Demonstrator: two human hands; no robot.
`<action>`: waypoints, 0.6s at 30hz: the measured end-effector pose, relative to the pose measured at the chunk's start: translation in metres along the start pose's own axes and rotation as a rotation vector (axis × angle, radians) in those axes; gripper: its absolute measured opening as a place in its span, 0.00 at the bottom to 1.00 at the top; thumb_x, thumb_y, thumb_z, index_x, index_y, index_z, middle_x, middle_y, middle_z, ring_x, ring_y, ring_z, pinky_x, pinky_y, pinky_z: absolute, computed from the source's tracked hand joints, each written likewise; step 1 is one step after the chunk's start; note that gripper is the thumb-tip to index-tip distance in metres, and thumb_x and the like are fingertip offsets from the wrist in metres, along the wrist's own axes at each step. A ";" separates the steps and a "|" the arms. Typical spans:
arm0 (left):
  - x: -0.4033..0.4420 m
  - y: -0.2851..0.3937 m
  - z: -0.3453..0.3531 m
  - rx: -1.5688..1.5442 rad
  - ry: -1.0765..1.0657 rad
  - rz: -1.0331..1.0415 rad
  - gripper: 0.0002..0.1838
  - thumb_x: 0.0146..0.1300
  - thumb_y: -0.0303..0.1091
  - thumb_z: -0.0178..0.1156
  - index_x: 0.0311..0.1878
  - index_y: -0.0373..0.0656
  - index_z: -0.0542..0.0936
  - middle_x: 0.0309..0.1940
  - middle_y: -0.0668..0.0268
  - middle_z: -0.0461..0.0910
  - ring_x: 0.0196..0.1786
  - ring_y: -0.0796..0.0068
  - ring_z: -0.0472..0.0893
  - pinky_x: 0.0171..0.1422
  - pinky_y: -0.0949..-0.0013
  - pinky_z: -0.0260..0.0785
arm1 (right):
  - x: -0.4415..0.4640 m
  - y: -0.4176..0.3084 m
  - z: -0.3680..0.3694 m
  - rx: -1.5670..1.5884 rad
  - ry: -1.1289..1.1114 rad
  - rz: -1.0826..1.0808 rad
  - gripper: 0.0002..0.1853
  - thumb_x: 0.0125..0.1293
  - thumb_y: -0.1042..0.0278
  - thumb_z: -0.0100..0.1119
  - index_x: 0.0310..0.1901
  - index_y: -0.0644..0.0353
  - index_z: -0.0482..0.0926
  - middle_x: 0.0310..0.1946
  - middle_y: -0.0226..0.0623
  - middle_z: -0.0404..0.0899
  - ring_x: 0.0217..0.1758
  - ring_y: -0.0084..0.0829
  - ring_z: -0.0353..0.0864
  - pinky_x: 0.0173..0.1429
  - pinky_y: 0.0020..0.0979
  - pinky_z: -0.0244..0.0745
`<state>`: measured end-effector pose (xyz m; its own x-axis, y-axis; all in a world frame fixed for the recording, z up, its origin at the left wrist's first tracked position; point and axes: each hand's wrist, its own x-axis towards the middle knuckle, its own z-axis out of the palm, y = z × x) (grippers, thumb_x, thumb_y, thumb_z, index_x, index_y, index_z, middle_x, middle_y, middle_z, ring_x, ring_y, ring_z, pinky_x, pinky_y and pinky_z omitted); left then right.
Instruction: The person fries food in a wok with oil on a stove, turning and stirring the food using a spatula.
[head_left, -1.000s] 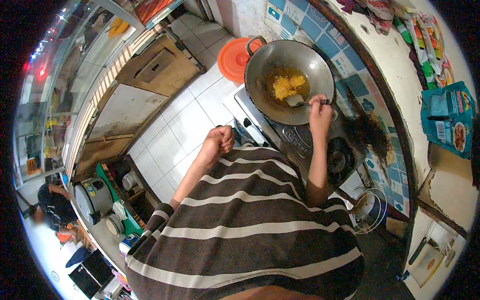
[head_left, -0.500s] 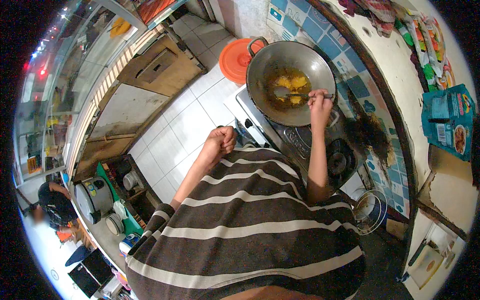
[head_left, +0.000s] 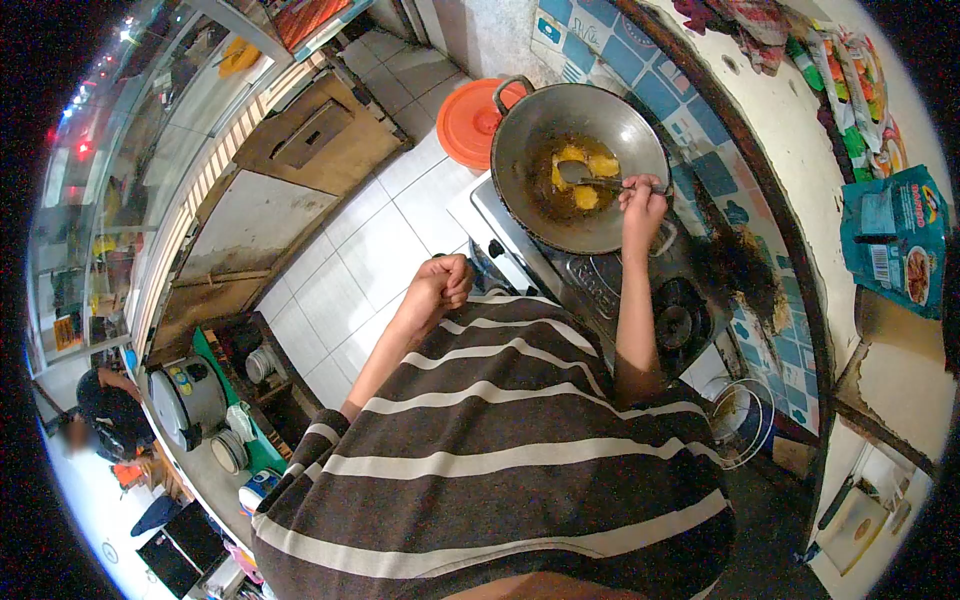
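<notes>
My right hand (head_left: 643, 205) is closed around the handle of a metal spatula (head_left: 598, 182). The spatula's rounded head dips among several yellow-orange frying pieces (head_left: 585, 198) in dark oil. This oil lies at the bottom of a large grey wok (head_left: 530, 130) with loop handles, set on a gas stove (head_left: 590, 272). In front of my belly, well apart from the wok, my left hand (head_left: 440, 282) is curled into a fist, and nothing shows in it.
An orange round lid or container (head_left: 465, 125) stands beyond the wok. A second burner (head_left: 678, 325) is near my right forearm. Sachets (head_left: 850, 90) and a teal packet (head_left: 893, 240) hang at right. At far left, a person (head_left: 110, 410) is near a rice cooker (head_left: 190, 400).
The spatula head has shifted slightly up and right in the oil, and the frying pieces have moved around it. My left fist has stayed in place.
</notes>
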<state>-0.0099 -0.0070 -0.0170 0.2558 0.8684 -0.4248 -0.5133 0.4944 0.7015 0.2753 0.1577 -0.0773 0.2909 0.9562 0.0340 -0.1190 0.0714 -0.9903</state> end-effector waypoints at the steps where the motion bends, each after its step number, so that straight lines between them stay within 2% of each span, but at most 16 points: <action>1: 0.000 -0.001 0.000 0.003 0.000 0.008 0.11 0.53 0.18 0.42 0.20 0.46 0.61 0.15 0.75 0.57 0.18 0.85 0.53 0.21 0.77 0.42 | -0.001 0.000 0.000 0.009 0.001 0.007 0.08 0.69 0.68 0.45 0.32 0.57 0.70 0.27 0.28 0.76 0.22 0.17 0.69 0.24 0.20 0.62; 8: 0.000 -0.002 -0.002 -0.014 -0.018 0.001 0.12 0.54 0.19 0.42 0.19 0.47 0.61 0.15 0.75 0.57 0.18 0.85 0.54 0.21 0.78 0.42 | 0.007 0.013 -0.005 0.020 0.008 -0.066 0.08 0.69 0.68 0.44 0.32 0.57 0.71 0.26 0.30 0.77 0.23 0.17 0.70 0.24 0.20 0.62; 11: -0.001 -0.001 -0.001 -0.007 -0.011 0.001 0.12 0.54 0.19 0.42 0.19 0.46 0.61 0.15 0.75 0.57 0.18 0.85 0.54 0.21 0.77 0.42 | 0.005 0.007 -0.002 0.021 0.022 -0.019 0.09 0.68 0.69 0.43 0.31 0.58 0.71 0.27 0.30 0.77 0.23 0.17 0.71 0.23 0.21 0.62; 18: -0.002 -0.004 -0.005 -0.019 -0.011 0.007 0.12 0.54 0.18 0.43 0.19 0.46 0.61 0.15 0.75 0.58 0.18 0.85 0.54 0.22 0.77 0.42 | 0.009 0.008 -0.009 -0.060 -0.018 -0.104 0.09 0.71 0.67 0.45 0.33 0.60 0.71 0.28 0.31 0.76 0.25 0.18 0.71 0.29 0.21 0.65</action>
<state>-0.0122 -0.0104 -0.0218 0.2612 0.8722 -0.4135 -0.5302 0.4876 0.6937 0.2850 0.1643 -0.0862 0.2819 0.9494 0.1388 -0.0319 0.1539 -0.9876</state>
